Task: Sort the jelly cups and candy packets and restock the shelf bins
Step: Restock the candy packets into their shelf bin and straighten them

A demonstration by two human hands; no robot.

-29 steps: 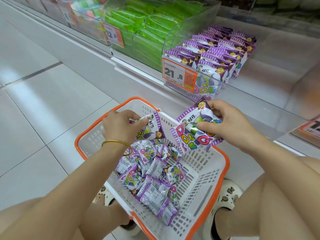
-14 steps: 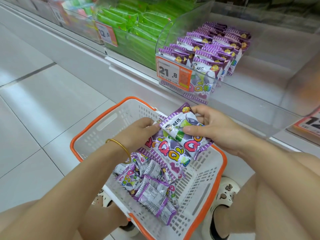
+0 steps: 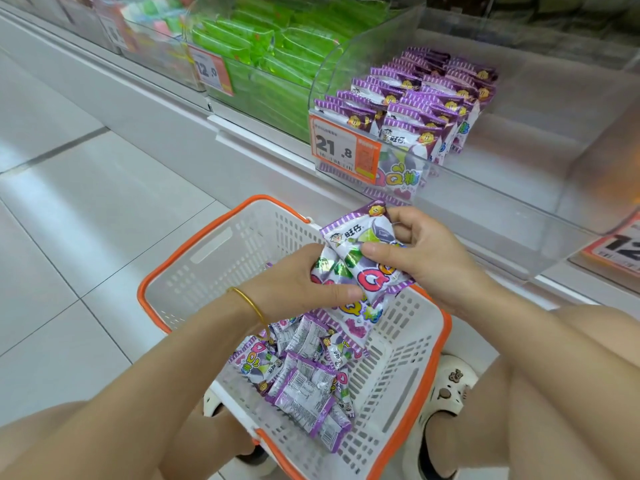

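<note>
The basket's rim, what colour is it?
Orange rim, seen best in the head view.

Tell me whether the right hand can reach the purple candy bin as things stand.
Probably yes. The right hand, gripping QQ candy packets, sits just before the purple candy bin with nothing between them. Its top looks open, so the hand need only lift over the clear front wall.

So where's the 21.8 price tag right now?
In the head view, upper middle: the price tag sits on the front of the clear bin of purple packets, right of the green packets and above the basket.
</note>
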